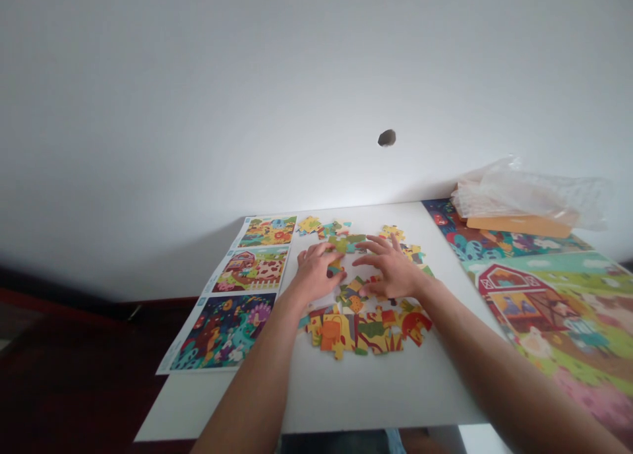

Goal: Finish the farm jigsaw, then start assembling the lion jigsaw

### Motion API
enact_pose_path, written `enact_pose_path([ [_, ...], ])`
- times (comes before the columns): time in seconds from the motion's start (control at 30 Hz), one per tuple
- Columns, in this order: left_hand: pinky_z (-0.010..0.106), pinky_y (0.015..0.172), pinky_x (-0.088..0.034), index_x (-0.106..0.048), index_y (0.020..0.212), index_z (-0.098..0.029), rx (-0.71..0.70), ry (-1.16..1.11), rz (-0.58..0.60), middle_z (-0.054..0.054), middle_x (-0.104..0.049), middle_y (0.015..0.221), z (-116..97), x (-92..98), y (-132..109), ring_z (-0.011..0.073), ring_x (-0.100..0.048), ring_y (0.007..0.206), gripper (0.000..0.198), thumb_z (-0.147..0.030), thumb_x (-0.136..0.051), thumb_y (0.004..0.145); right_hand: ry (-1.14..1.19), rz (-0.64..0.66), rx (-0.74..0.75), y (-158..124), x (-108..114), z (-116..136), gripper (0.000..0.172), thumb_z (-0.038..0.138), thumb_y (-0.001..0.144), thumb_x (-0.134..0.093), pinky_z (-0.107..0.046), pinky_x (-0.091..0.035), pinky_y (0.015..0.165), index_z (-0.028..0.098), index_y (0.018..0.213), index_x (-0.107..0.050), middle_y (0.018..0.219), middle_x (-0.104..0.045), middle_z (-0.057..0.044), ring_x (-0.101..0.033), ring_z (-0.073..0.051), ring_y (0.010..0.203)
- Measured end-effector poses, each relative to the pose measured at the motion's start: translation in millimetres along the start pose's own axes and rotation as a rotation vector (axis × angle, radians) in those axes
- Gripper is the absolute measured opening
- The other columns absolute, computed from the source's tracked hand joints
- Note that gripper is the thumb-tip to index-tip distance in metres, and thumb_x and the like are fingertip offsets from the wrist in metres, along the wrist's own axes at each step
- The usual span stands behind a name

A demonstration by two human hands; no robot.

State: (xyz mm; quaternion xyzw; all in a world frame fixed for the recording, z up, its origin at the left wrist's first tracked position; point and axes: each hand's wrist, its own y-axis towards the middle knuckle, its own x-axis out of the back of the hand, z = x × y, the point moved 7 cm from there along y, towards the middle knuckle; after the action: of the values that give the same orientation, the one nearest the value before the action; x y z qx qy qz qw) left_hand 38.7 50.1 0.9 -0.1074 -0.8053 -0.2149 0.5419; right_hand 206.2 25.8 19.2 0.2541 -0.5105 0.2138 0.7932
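My left hand (315, 274) rests on the white table (346, 388) with its fingers curled over a small puzzle piece (336, 265). My right hand (390, 268) lies beside it, fingers spread flat on loose pieces. A joined block of orange, red and yellow puzzle pieces (366, 328) sits just in front of both hands. More loose pieces (326, 228) are scattered behind the hands, near the wall.
A sheet with three picture prints (237, 295) lies at the table's left edge. A large finished farm puzzle (544, 302) covers the right side, with an orange box under a clear plastic bag (524, 200) at its back. The white wall stands close behind.
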Motion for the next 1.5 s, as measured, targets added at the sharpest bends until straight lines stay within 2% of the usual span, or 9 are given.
enact_pose_path([
  [0.17, 0.052, 0.109, -0.035, -0.068, 0.117, -0.031, -0.007, -0.006, -0.001, 0.005, -0.055, 0.135, 0, 0.0, 0, 0.0308, -0.047, 0.127, 0.037, -0.035, -0.07, 0.081, -0.001, 0.082, 0.067, 1, -9, 13, 0.051, 0.055, 0.065, -0.08, -0.072, 0.002, 0.111, 0.034, 0.11, -0.071, 0.147, -0.046, -0.008, -0.028, -0.04, 0.142],
  [0.4, 0.053, 0.109, -0.034, -0.071, 0.113, -0.031, -0.005, -0.02, -0.013, 0.005, -0.055, 0.134, 0, 1.4, -1, 0.0318, -0.047, 0.127, 0.034, -0.031, -0.071, 0.079, 0.037, 0.048, 0.039, 2, -5, 9, 0.048, 0.049, 0.064, -0.082, -0.068, -0.005, 0.112, 0.023, 0.1, -0.067, 0.138, -0.051, -0.012, -0.034, -0.037, 0.138],
  [0.53, 0.046, 0.109, -0.035, -0.074, 0.107, -0.03, -0.118, -0.115, -0.054, 0.003, -0.059, 0.131, -14, 15.6, -1, 0.0278, -0.049, 0.126, 0.029, -0.02, -0.063, 0.082, 0.113, -0.028, 0.032, 4, 1, 11, 0.033, 0.04, 0.074, -0.076, -0.058, -0.019, 0.112, 0.021, 0.096, -0.06, 0.105, -0.065, -0.007, -0.056, -0.026, 0.108],
  [0.7, 0.043, 0.104, -0.04, -0.073, 0.109, -0.026, -0.226, -0.313, 0.003, 0.004, -0.072, 0.103, -28, 22.2, -3, 0.0246, -0.058, 0.11, 0.026, -0.025, -0.059, 0.087, 0.143, -0.184, -0.024, 7, 9, 4, 0.011, 0.032, 0.091, -0.059, -0.037, -0.035, 0.097, 0.021, 0.095, -0.061, 0.083, -0.068, -0.001, -0.061, -0.017, 0.079],
  [0.87, 0.044, 0.104, -0.039, -0.069, 0.118, -0.027, -0.161, -0.235, -0.025, 0.004, -0.071, 0.112, -19, 10.8, -1, 0.026, -0.056, 0.114, 0.035, -0.027, -0.069, 0.082, 0.119, -0.317, -0.202, 7, 10, -11, 0.017, 0.035, 0.095, -0.055, -0.032, -0.039, 0.087, 0.023, 0.099, -0.066, 0.086, -0.071, -0.003, -0.062, -0.017, 0.081],
  [1.0, 0.041, 0.101, -0.044, -0.066, 0.121, -0.028, -0.114, -0.197, -0.057, 0.002, -0.072, 0.107, -10, 5.4, 2, 0.0238, -0.059, 0.108, 0.038, -0.022, -0.067, 0.084, 0.162, -0.302, -0.4, 5, 1, -28, 0.022, 0.038, 0.093, -0.055, -0.027, -0.042, 0.071, 0.024, 0.106, -0.065, 0.083, -0.072, -0.003, -0.063, -0.018, 0.074],
  [1.2, 0.037, 0.096, -0.047, -0.073, 0.107, -0.024, -0.112, -0.19, -0.058, 0.003, -0.071, 0.106, -6, 3.0, 5, 0.0222, -0.06, 0.104, 0.026, -0.015, -0.063, 0.085, 0.234, -0.294, -0.336, 9, -4, -26, 0.023, 0.038, 0.091, -0.058, -0.026, -0.045, 0.072, 0.024, 0.107, -0.067, 0.088, -0.072, -0.003, -0.064, -0.017, 0.075],
  [1.33, 0.037, 0.096, -0.048, -0.074, 0.103, -0.025, -0.104, -0.192, -0.058, 0.003, -0.071, 0.105, -6, 2.8, 5, 0.0219, -0.06, 0.104, 0.023, -0.016, -0.064, 0.085, 0.217, -0.337, -0.42, 6, -1, -32, 0.024, 0.035, 0.091, -0.057, -0.028, -0.046, 0.074, 0.022, 0.108, -0.068, 0.091, -0.073, -0.004, -0.064, -0.017, 0.076],
  [1.5, 0.036, 0.097, -0.048, -0.073, 0.106, -0.025, -0.111, -0.198, -0.074, 0.003, -0.071, 0.105, -7, 3.5, 4, 0.0215, -0.06, 0.105, 0.025, -0.016, -0.063, 0.086, -0.022, -0.336, -0.344, 5, 9, -18, 0.028, 0.041, 0.089, -0.062, -0.039, -0.042, 0.089, 0.023, 0.108, -0.07, 0.11, -0.069, -0.01, -0.059, -0.027, 0.102],
])
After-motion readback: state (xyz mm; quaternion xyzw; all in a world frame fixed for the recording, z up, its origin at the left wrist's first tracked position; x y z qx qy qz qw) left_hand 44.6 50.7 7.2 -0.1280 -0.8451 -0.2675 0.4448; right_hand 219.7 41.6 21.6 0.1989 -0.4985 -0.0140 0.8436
